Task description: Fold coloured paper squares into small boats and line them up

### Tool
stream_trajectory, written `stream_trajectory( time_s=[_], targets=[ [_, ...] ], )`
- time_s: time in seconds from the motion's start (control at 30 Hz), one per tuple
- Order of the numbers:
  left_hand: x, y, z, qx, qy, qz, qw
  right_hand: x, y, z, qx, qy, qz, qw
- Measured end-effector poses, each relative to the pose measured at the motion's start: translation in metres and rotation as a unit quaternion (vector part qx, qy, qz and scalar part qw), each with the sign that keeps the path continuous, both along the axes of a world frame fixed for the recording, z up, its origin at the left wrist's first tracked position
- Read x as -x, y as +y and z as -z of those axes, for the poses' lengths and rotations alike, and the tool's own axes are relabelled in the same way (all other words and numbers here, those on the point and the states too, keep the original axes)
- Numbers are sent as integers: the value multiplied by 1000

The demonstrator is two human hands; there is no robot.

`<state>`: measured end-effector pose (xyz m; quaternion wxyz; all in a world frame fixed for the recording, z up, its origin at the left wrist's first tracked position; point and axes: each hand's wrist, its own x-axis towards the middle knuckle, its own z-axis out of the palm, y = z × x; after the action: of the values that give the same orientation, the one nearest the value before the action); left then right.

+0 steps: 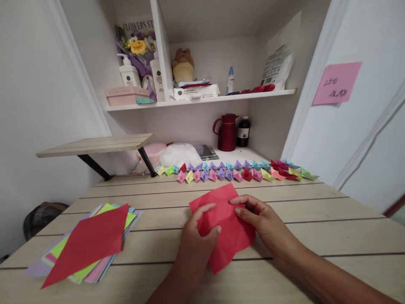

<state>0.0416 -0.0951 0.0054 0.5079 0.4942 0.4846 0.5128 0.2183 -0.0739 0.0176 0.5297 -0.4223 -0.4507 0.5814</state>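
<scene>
A square sheet of red origami paper (229, 245) with faint creases is held at a slant above the table's middle. My left hand (195, 242) grips its left side, thumb and index finger lying over the top face; the other fingers are hidden. On the right side, my right hand (264, 219) has the same sheet between thumb and fingers. To the left lies a stack of coloured paper (103, 270), with another red sheet (91, 245) on top. Beyond my hands, two rows of small folded paper boats (220, 174) line the back of the table.
A small raised wooden shelf (98, 145) on black legs stands at the back left. Behind the boats are a white plastic bag (180, 155), a dark red jug (227, 133) and a dark bottle (243, 131). A pink note (337, 83) sticks to the right wall.
</scene>
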Motion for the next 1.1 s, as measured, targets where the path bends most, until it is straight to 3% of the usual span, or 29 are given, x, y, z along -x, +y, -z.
stream_trajectory(
  time_s=[0.23,0.33,0.43,0.53,0.67,0.83,0.9,0.97,1.1],
  targets=[
    [8,0,-10,39,-49,14,998,0,0,-2,-25,-19,6,999],
    [9,-1,-13,27,-18,-22,999,-1,-1,-4,-42,-31,-50,997],
    [12,-1,-16,23,5,-48,999,-1,-1,-5,-124,-119,-102,980],
    [14,-1,-20,2,24,-55,998,-3,1,-5,-223,-234,-44,945],
    [15,-2,-22,-88,90,-69,990,-8,4,-8,-255,-307,8,917],
    [15,-1,-16,-221,216,-153,938,-11,4,-13,-294,-321,62,898],
    [16,-2,-16,-238,218,-173,931,-11,4,-14,-290,-304,65,905],
    [15,-3,-19,-221,191,-172,941,-10,4,-13,-251,-253,22,934],
    [12,-9,-24,-54,42,-92,993,-7,3,-10,-103,-85,-78,988]
  ],
)
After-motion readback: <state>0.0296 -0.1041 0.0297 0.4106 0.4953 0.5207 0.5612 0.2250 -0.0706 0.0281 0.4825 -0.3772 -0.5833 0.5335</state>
